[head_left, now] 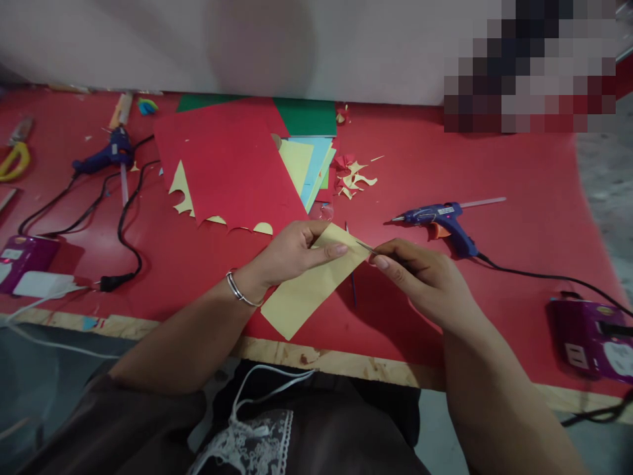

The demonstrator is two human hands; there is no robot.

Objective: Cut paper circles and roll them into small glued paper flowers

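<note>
A pale yellow strip of paper [307, 290] slants over the red tabletop, its far end pinched between the thumb and fingers of my left hand [297, 251]. My right hand [425, 277] is closed on scissors [364, 247]; only their thin metal blades show, at the paper's right corner, while my fingers hide the handles. Beneath the paper lies a thin dark stick [353, 290], perhaps a pen, partly covered. Just beyond my left hand is a large red sheet [232, 165] with scalloped cut edges, resting on yellow paper [180, 191] with rounded cutouts.
A blue glue gun [440, 218] lies at the right, wired toward a purple power box [588, 336]. Another glue gun [111, 152], yellow-handled scissors [17, 155] and a second purple box [27, 260] are at the left. Paper scraps [353, 178] lie near coloured sheets [316, 171].
</note>
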